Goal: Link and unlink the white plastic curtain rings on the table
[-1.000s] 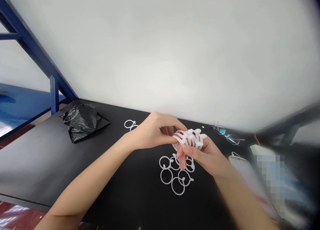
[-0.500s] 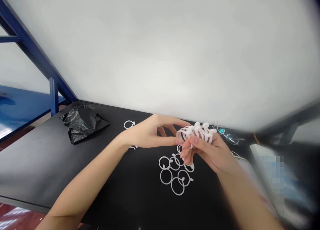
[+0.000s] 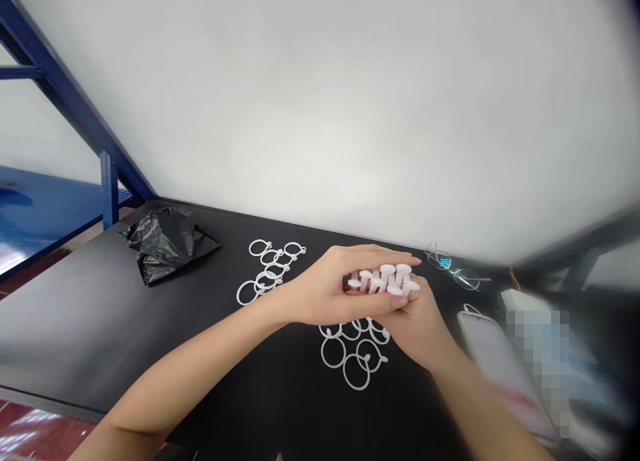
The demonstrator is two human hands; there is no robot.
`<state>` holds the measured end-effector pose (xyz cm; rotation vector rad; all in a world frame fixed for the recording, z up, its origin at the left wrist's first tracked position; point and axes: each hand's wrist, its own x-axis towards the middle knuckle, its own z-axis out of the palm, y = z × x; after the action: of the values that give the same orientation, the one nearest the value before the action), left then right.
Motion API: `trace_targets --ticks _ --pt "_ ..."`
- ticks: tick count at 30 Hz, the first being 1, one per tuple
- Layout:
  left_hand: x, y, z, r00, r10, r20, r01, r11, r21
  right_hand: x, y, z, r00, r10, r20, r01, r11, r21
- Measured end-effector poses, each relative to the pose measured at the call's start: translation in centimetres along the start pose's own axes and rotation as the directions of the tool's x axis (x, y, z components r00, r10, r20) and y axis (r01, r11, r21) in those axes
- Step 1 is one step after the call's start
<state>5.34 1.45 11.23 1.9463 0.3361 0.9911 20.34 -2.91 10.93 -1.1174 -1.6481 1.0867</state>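
Note:
A stack of white plastic curtain rings (image 3: 386,281) is gathered between my two hands above the black table. My left hand (image 3: 325,284) closes over the stack from the left, its fingers along the far side and its thumb along the near side. From the right, my right hand (image 3: 417,327) cups the same stack; its fingers are mostly hidden behind the left hand. The small eyelets of the rings stick up between the hands. Loose white rings (image 3: 357,388) lie flat on the table below, and another group of rings (image 3: 274,274) lies behind my left forearm.
A crumpled black plastic bag (image 3: 165,244) rests at the left of the black table (image 3: 75,321). Glasses (image 3: 467,279) lie at the right near the white wall (image 3: 300,101), with a phone (image 3: 500,367) closer to me. A blue metal frame (image 3: 107,187) stands at the left.
My left hand has moved right and closed over the stack, where before its fingers only reached the stack's left end. More of the left group of rings now shows.

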Motion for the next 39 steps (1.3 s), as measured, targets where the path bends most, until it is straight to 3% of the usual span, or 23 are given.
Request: trace_targets --ticks 10,18,22,26,29,32,39 --pt "-0.1 -0.2 -0.4 0.998 0.009 0.056 -0.002 0.993 -0.122 -0.2 -0.2 -0.1 0.997 -0.058 0.06 0.066 0.987 -0.148" --pt "-0.2 -0.4 0.2 0.997 0.047 -0.054 -0.049 0.998 -0.026 -0.1 -0.2 -0.2 0.996 -0.04 0.077 0.054 0.98 -0.19" --pt "-0.2 -0.6 0.5 0.996 0.026 -0.083 -0.035 0.994 -0.105 0.0 -0.5 -0.1 0.995 -0.038 0.091 0.05 0.99 -0.134" --pt "-0.2 -1.0 0.6 0.988 -0.065 -0.14 0.027 0.966 -0.258 -0.1 -0.6 -0.5 0.985 -0.002 0.17 0.013 0.998 -0.063" --pt "-0.2 -1.2 0.7 0.955 -0.226 -0.19 0.145 0.919 -0.367 -0.2 -0.6 -0.8 0.975 0.047 0.216 -0.049 0.999 0.005" --pt "-0.2 -1.3 0.9 0.924 -0.348 -0.162 0.24 0.853 -0.463 -0.2 -0.6 -1.0 0.979 0.041 0.198 -0.051 0.998 0.044" --pt "-0.2 -1.5 0.8 0.929 -0.358 -0.098 0.289 0.864 -0.413 -0.1 -0.2 -1.0 0.975 0.007 0.224 0.011 0.997 -0.076"
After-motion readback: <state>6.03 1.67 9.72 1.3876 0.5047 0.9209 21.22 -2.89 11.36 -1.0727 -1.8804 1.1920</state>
